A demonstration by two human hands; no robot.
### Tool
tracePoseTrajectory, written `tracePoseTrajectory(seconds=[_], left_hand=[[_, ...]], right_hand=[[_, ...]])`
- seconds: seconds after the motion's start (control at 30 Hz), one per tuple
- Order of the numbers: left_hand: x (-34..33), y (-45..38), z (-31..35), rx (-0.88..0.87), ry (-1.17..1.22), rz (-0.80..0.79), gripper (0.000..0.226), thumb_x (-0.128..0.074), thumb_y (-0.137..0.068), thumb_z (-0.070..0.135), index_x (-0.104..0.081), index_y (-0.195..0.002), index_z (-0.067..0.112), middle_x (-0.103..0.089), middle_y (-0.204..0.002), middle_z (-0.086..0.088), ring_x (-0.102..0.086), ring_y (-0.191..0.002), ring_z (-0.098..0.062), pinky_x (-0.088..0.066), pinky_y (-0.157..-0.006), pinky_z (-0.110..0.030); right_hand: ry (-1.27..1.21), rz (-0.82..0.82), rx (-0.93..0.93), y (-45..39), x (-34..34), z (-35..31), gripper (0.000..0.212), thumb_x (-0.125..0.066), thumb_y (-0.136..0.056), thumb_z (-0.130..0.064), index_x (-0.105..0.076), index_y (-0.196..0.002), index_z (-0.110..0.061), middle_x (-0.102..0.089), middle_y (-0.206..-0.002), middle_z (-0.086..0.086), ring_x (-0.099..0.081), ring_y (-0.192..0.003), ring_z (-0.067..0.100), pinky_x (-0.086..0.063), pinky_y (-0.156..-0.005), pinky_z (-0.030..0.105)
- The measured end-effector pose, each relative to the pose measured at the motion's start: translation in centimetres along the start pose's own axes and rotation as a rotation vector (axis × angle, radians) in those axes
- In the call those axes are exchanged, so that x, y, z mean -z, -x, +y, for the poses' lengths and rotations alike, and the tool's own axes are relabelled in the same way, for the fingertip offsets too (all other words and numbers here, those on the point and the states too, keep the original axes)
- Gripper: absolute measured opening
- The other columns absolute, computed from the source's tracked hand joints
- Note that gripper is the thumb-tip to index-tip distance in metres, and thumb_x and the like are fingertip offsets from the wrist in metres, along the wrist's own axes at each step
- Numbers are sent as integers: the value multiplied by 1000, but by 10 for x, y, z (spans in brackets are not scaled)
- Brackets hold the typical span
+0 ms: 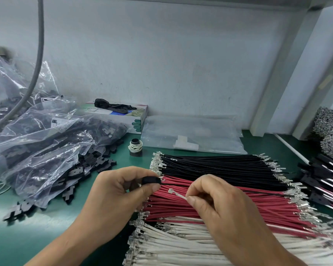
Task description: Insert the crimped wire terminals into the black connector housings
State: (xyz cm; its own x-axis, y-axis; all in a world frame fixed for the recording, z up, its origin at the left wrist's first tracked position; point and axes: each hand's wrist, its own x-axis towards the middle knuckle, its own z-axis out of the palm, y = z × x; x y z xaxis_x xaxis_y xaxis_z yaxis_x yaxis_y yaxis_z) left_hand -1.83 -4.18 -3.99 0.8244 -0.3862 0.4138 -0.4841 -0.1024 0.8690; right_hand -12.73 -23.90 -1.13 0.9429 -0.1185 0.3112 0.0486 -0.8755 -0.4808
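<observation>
A small black housing (151,180) is pinched between the thumb and forefinger of the left hand (117,191), its other fingers curled beneath. The housing is short, matte and rounded at its near end, with a metal terminal showing at its right edge. A thin black wire (258,191) runs out of it to the right, passing behind the right hand (217,204) and on over the red wires (238,208).

A white wire (178,194) is pinched between the thumb and forefinger of the right hand. Its crimped terminal (170,191), small, silvery and flat, juts up and left from that grip, just below and right of the housing and not touching it.

Under both grips, three bundles lie side by side on the green table (27,237): black wires (219,166) farthest, red in the middle, white wires (181,246) nearest. Bright crimped terminals are seen at both ends of each bundle.

Left of the left grip, clear bags (37,150) of black housings are heaped, with loose housings (67,194) spilled on the table beside them. Beyond the left grip stands a small black spool (136,147) wound with white cord, and behind it a box (123,118) with a black glove on top.
</observation>
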Motion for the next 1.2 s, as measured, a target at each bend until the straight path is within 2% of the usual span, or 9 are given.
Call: tracePoseTrajectory(seconds=[0.2,0.43,0.6,0.67,0.73,0.83,0.93,1.07,1.2], left_hand=[[1,0,3,8,21,-15,16,-82,-73,28,-82,-86,36,-74,-68,-6,-60,-47,-15,-50,-49,-21],[1,-1,3,16,68,-13,16,-82,-72,28,-82,-87,34,-73,-68,-8,-59,-46,-16,-51,-48,-22],[2,-1,1,28,82,-22,17,-83,-72,28,-82,-88,35,-73,-68,-12,-58,-48,-19,-51,-50,-27],[2,-2,1,29,81,-20,17,-83,-73,29,-82,-88,35,-73,-68,-12,-59,-48,-19,-51,-50,-28],[2,-2,1,30,76,-19,16,-82,-73,30,-82,-88,35,-73,-68,-11,-59,-48,-19,-51,-50,-28],[2,-1,2,29,85,-20,16,-82,-73,29,-82,-88,34,-73,-68,-11,-58,-47,-18,-51,-49,-24],[1,-1,3,29,71,-28,17,-82,-73,29,-82,-88,35,-73,-68,-11,-59,-47,-16,-51,-49,-23],[0,0,2,35,53,-21,17,-82,-72,30,-81,-88,36,-72,-67,-11,-59,-47,-15,-52,-49,-23],[1,1,3,29,26,-22,17,-81,-74,30,-81,-89,36,-69,-62,-11,-59,-46,-16,-51,-49,-22]], right_hand=[[-306,166,19,-1,-1,3,12,-61,-93,-28,-68,-91,-37,-63,-97,-19,-61,-90,8,-48,-71,19],[-277,101,-21,-1,-3,5,32,-77,-83,-4,-75,-84,-36,-64,-88,-14,-62,-83,10,-45,-68,13],[-97,-35,-82,-2,8,12,19,-83,-79,-33,-70,-89,-43,-66,-88,-29,-64,-78,-1,-52,-71,24],[72,-99,-45,-2,12,13,22,-76,-81,-47,-62,-98,-52,-61,-96,-37,-60,-85,-8,-48,-72,18],[158,-97,7,-4,14,12,13,-65,-88,-50,-60,-99,-48,-56,-104,-35,-55,-91,-7,-44,-73,18],[34,13,60,-5,17,16,11,-55,-94,-42,-64,-90,-37,-59,-99,-20,-58,-89,4,-45,-73,24],[-149,154,52,-6,22,19,16,-52,-93,-38,-68,-91,-38,-63,-94,-17,-61,-86,8,-50,-67,26],[-355,310,18,-6,24,20,15,-56,-88,-43,-70,-93,-43,-68,-93,-18,-66,-83,8,-53,-66,18],[-512,366,-3,-13,33,16,17,-73,-72,-47,-76,-87,-41,-74,-82,-11,-65,-64,8,-51,-59,13]])
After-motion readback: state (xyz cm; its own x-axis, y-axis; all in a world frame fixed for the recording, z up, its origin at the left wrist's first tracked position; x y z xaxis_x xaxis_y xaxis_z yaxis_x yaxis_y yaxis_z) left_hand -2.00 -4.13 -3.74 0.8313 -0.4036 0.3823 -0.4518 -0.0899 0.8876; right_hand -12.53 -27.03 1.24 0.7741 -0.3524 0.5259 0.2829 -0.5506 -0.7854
